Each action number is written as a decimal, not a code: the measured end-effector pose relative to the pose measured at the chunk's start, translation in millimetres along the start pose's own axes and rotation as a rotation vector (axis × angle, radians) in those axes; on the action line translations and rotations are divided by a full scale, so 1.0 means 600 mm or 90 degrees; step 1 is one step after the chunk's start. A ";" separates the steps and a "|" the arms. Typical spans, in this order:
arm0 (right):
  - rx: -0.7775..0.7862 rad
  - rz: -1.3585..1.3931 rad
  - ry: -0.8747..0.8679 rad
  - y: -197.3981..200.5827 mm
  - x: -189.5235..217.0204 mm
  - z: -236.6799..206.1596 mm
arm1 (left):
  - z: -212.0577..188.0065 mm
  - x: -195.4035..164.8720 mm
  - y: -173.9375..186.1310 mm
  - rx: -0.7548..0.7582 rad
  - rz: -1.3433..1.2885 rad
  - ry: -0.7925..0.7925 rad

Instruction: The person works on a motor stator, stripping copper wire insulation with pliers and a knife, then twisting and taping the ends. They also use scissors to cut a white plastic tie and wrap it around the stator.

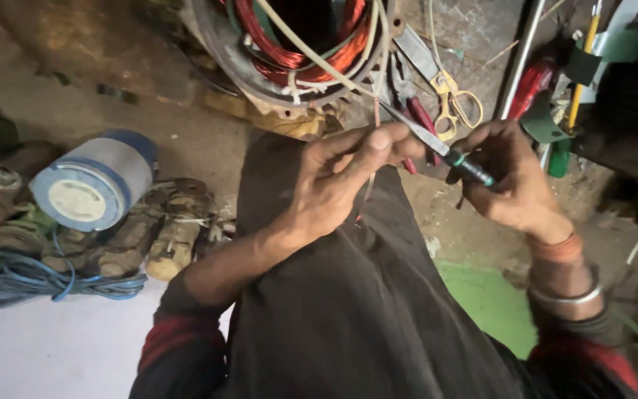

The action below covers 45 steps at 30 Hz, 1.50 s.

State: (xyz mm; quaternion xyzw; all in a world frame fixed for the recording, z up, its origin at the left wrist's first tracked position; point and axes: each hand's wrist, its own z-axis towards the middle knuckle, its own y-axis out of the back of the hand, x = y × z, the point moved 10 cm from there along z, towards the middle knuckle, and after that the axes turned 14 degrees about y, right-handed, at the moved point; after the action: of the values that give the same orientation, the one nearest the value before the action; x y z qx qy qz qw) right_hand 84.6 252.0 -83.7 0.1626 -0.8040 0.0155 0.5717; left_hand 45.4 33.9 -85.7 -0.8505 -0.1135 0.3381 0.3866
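My left hand (pixel 341 174) pinches a thin copper wire (pixel 375 111) between thumb and fingers, just above my dark-trousered knee. My right hand (pixel 511 177) grips a small knife (pixel 437 144) with a dark green-banded handle, its blade laid against the wire at my left fingertips. The wire and cream sleeved leads (pixel 311 55) run up to a round motor stator (pixel 289 44) wound with red copper coils, lying on the floor ahead of my knee.
Yellow-handled scissors (pixel 455 100) and red-handled pliers (pixel 422 118) lie right of the stator. A grey-and-blue cylindrical can (pixel 90 185) lies at left beside dusty motor parts (pixel 156 229) and a blue wire coil (pixel 16 277). A metal rod (pixel 522 55) and yellow-handled tool (pixel 583 63) stand at right.
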 end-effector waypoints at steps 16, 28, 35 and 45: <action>0.382 0.022 0.122 -0.036 0.088 0.079 | -0.035 0.007 0.021 -0.115 0.002 0.025; 0.554 -0.044 0.140 -0.091 0.114 0.142 | -0.051 -0.050 -0.007 -0.112 0.168 -0.139; 0.591 -0.036 0.186 -0.108 0.115 0.160 | -0.049 -0.059 -0.007 -0.108 0.184 -0.158; 0.584 -0.056 0.299 -0.113 0.139 0.170 | -0.049 -0.061 -0.010 -0.106 0.196 -0.153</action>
State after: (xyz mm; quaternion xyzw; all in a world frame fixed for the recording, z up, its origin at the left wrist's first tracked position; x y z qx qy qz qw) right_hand -14.0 145.7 -52.8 0.4222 -0.5570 0.3785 0.6069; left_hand 37.7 4.4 -49.3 -0.8404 -0.0550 0.4816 0.2425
